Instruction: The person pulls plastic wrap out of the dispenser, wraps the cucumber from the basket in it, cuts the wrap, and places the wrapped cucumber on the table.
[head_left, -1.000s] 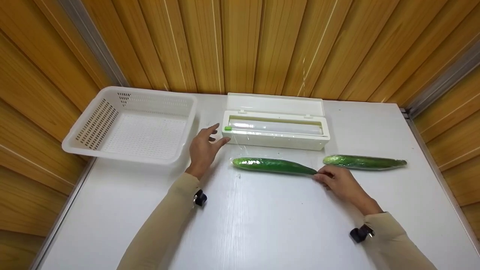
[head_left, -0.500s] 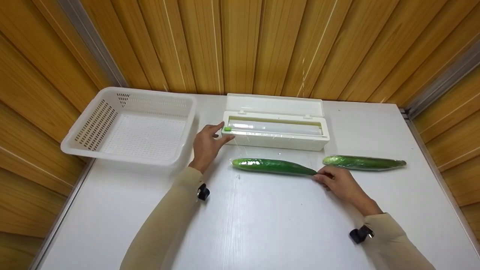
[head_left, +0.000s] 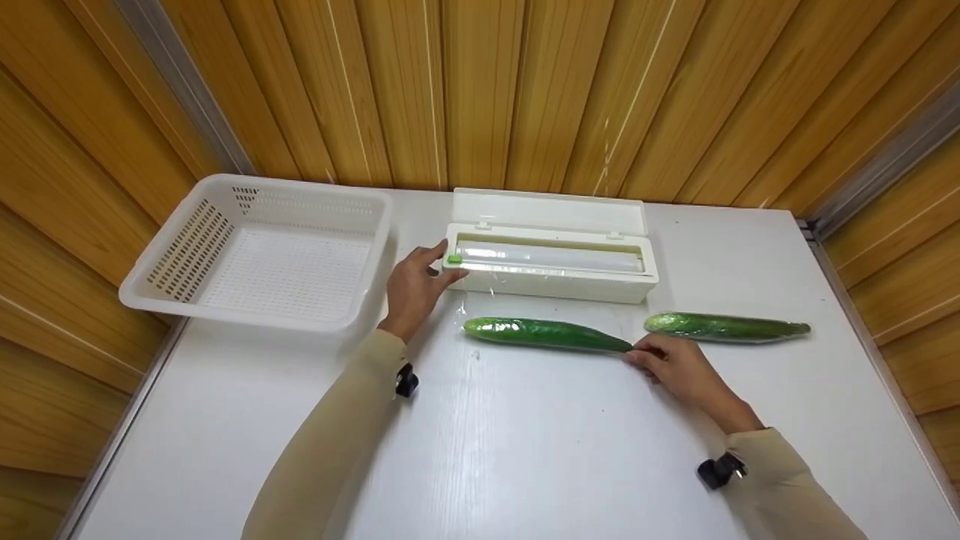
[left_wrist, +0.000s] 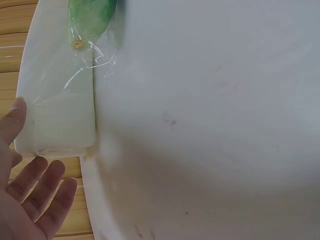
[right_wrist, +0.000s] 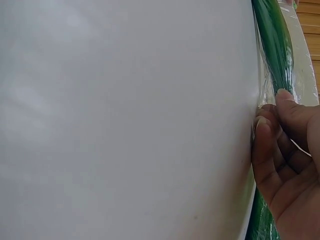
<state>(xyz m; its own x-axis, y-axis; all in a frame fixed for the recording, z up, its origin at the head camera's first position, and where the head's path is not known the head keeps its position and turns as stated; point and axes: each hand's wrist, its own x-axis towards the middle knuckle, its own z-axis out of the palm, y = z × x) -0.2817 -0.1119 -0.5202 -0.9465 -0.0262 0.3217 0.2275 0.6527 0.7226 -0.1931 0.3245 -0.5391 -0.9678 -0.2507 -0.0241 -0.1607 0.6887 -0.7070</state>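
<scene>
My left hand (head_left: 415, 289) holds the left end of a white cling film dispenser (head_left: 555, 285), thumb at the front and forefinger behind. In the left wrist view the other fingers of the left hand (left_wrist: 37, 200) spread off the box's end. A green cucumber (head_left: 544, 333) under clear cling film (left_wrist: 67, 82) lies in front of the dispenser; film runs between the two. My right hand (head_left: 679, 367) pinches the cucumber's thin right tip and the film there. In the right wrist view, the right thumb (right_wrist: 295, 112) touches that tip.
A second cucumber (head_left: 727, 327) in film lies to the right, beyond my right hand. At the left stands a white perforated basket (head_left: 352, 319). The dispenser's lid (head_left: 551, 212) leans back, and a green slider (head_left: 454, 259) sits at its left. Behind the white table rises a wood-panelled wall (head_left: 480, 90).
My left hand has moved right and taken hold of the dispenser's left end. Film between dispenser and cucumber now lies differently, with its folds shifted. The right hand keeps its pinch.
</scene>
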